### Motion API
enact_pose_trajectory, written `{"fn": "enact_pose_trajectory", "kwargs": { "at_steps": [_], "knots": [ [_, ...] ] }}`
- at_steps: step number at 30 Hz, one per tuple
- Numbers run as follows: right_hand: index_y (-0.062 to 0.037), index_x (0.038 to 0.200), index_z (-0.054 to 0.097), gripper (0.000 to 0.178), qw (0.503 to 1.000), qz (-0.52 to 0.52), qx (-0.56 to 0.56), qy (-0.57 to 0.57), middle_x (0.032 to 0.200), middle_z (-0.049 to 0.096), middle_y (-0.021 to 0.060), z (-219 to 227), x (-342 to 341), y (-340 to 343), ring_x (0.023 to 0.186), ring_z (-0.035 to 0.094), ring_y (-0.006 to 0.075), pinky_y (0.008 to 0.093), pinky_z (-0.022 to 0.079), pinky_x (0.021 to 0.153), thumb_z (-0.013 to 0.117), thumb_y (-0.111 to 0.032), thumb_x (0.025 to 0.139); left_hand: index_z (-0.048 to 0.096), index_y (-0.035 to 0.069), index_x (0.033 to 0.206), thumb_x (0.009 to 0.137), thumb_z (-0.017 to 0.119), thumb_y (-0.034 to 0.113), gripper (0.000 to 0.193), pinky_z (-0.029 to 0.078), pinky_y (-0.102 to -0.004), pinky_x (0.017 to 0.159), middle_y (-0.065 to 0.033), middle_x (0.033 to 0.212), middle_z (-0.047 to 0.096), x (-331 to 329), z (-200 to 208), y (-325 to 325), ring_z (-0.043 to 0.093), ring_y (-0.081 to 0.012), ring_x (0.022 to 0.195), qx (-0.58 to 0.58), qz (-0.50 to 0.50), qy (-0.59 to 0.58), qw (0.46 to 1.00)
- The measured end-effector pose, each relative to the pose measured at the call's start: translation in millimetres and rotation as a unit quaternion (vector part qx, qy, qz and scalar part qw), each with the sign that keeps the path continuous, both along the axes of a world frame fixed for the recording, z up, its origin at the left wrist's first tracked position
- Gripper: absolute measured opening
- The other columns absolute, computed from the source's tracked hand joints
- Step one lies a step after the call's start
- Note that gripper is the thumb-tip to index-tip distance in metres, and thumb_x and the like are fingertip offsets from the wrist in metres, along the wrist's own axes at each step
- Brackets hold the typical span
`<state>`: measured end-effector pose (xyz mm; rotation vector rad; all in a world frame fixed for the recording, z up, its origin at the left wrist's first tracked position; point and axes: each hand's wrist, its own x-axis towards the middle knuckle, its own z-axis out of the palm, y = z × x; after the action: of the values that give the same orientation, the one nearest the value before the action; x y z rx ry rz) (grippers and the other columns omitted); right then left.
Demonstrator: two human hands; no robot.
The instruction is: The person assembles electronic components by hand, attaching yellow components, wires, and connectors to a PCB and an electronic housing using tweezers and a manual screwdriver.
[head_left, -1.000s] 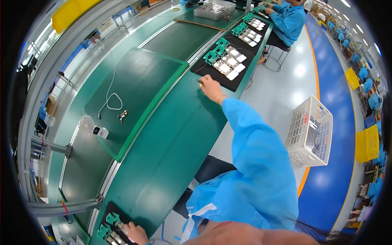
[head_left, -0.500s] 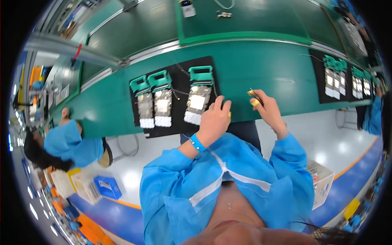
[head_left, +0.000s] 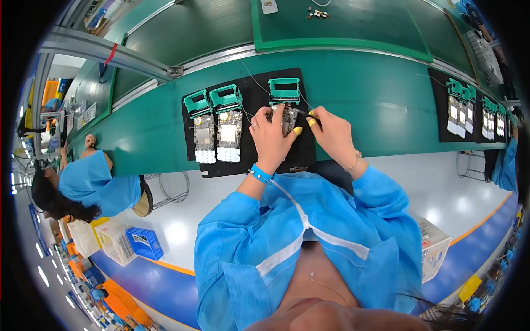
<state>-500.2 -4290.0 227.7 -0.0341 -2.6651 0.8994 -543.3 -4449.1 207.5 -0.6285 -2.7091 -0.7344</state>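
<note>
My left hand (head_left: 269, 142) grips a circuit board (head_left: 288, 117), its fingers on the upper part and its thumb along the right side; the hand hides much of the board. A green frame (head_left: 284, 90) joins the board's far end. My right hand (head_left: 334, 135) is closed around thin dark tweezers (head_left: 301, 112), whose tip points at the board's upper right. Yellow finger cots cover several fingertips. Left of my hands lie two similar boards (head_left: 229, 135) (head_left: 204, 138) with green frames, on the same black mat (head_left: 250, 91).
Another black mat (head_left: 446, 131) with more framed boards lies at the right of the green bench (head_left: 375, 105). Small parts (head_left: 318, 14) lie beyond the metal rail. A co-worker in blue (head_left: 91, 179) sits at left. A wrist-strap cord (head_left: 290, 197) runs from my left wrist.
Both hands have moved up onto the right board, and the left has settled over it. The tweezers have swung left from open bench to the board's upper edge. The view has shifted slightly.
</note>
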Motion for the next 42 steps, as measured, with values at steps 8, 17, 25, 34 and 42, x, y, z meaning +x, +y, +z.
{"fn": "enact_pose_trajectory", "kwargs": {
  "at_steps": [8,17,25,34,42],
  "knots": [
    [-0.0072,0.090,0.056,0.011,0.999,-0.013,-0.002,0.032,0.075,0.064,0.0095,-16.1,-14.7,0.5,0.066,0.062,0.0287,0.0390,0.046,0.054,0.058,-0.017,0.086,0.053,0.011,0.120,0.063,0.080,0.028,0.065,0.037,-0.0432,0.082,-0.0124,0.110,0.043,-1.6,3.5,0.4,0.043,-0.0312,0.101,0.009,-0.005,-0.007,1.000],
    [-0.0047,0.090,0.059,0.011,0.967,0.030,-0.234,-0.096,0.067,0.064,0.0079,-19.9,-14.2,15.1,0.056,0.062,0.0210,0.0315,0.045,0.052,0.061,-0.014,0.085,0.066,0.012,0.102,0.068,0.071,0.010,0.034,0.036,-0.0389,0.077,-0.0067,0.098,0.048,-10.4,3.0,-0.8,0.046,-0.0260,0.093,0.077,-0.019,0.013,0.997],
    [-0.0057,0.091,0.059,0.010,0.975,0.017,-0.193,-0.109,0.070,0.065,0.0087,-16.5,-4.1,9.4,0.063,0.063,0.0250,0.0361,0.046,0.055,0.059,-0.014,0.085,0.067,0.011,0.082,0.068,0.069,0.008,0.015,0.035,-0.0370,0.070,-0.0039,0.087,0.049,-12.4,-5.4,9.6,0.048,-0.0243,0.085,0.091,-0.018,0.064,0.994],
    [-0.0074,0.087,0.057,0.007,0.998,0.037,-0.042,-0.026,0.074,0.063,0.0087,-7.9,-3.8,18.4,0.065,0.061,0.0282,0.0387,0.046,0.054,0.059,-0.013,0.084,0.055,0.008,0.109,0.063,0.077,0.025,0.054,0.035,-0.0423,0.084,-0.0116,0.114,0.047,-2.5,2.6,-0.4,0.042,-0.0316,0.106,0.053,-0.022,0.009,0.998],
    [-0.0078,0.086,0.059,0.008,0.998,0.063,-0.002,0.004,0.068,0.061,0.0096,-3.8,-9.9,23.5,0.062,0.060,0.0287,0.0382,0.044,0.052,0.061,-0.015,0.083,0.050,0.007,0.117,0.062,0.077,0.022,0.063,0.034,-0.0434,0.090,-0.0133,0.121,0.043,4.1,-1.2,-8.0,0.040,-0.0332,0.110,0.081,-0.036,-0.034,0.996]
  ]
}}
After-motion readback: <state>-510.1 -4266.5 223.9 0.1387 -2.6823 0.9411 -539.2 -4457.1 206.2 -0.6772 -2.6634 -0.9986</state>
